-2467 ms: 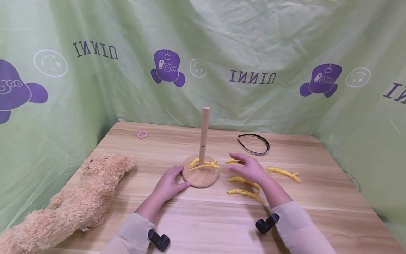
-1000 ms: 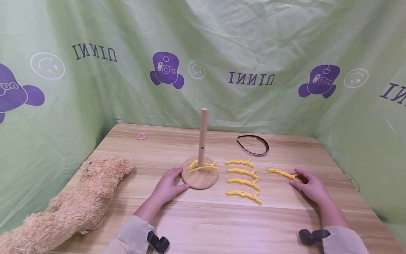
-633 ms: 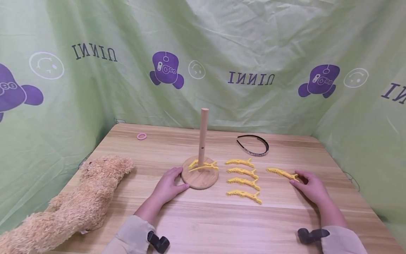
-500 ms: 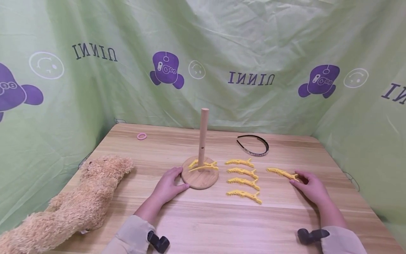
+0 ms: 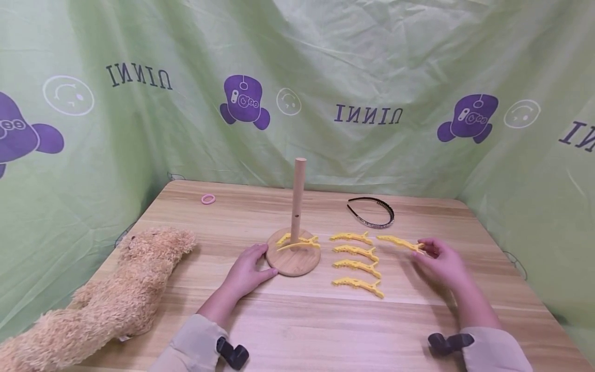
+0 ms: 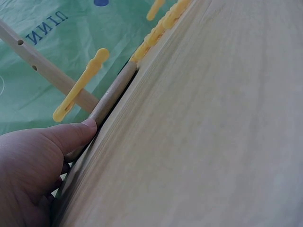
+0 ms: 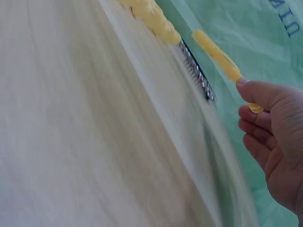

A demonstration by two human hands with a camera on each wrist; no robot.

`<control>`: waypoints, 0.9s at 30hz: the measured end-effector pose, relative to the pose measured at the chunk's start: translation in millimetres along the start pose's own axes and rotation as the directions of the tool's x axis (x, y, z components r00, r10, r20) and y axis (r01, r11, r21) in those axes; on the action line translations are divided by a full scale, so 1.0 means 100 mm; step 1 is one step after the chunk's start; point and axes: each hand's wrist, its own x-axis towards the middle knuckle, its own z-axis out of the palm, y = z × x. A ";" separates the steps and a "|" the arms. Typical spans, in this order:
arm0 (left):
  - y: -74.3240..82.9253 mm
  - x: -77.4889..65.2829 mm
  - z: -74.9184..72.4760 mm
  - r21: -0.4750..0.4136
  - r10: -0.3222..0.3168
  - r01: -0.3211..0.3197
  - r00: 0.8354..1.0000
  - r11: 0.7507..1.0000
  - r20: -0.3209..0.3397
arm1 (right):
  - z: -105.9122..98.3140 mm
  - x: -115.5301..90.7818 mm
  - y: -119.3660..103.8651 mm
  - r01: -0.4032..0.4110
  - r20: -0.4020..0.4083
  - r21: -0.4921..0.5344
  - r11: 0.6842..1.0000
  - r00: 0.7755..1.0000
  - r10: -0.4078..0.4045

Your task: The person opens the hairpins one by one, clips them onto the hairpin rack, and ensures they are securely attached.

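Observation:
My left hand (image 5: 248,269) grips the left rim of a wooden stand's round base (image 5: 297,266), its thumb on the edge in the left wrist view. From the base rises an upright post (image 5: 298,196). Low on that post sits a yellow hair clip (image 5: 304,245), with one arm in front and another behind. My right hand (image 5: 441,264) pinches the tail end of another yellow hair clip (image 5: 397,242), also seen as a raised clip (image 7: 218,56) in the right wrist view. It is off the table. Several matching clips (image 5: 356,266) lie in a column between stand and right hand.
A black headband (image 5: 377,226) lies behind the clips. At the back left is a pink ring (image 5: 208,199). A shaggy tan plush toy (image 5: 125,289) stretches along the left side. Green printed cloth (image 5: 307,139) hangs around the table (image 5: 297,330).
My right hand moved from over the clip column to the separate clip at the right, took hold of its tail, and has now lifted it leftward. My left hand stays on the base.

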 end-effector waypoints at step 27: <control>0.01 0.00 0.00 0.004 0.006 -0.006 1.000 1.000 -0.002 | 0.85 0.31 -1.33 0.264 0.099 -0.061 0.963 0.961 -0.257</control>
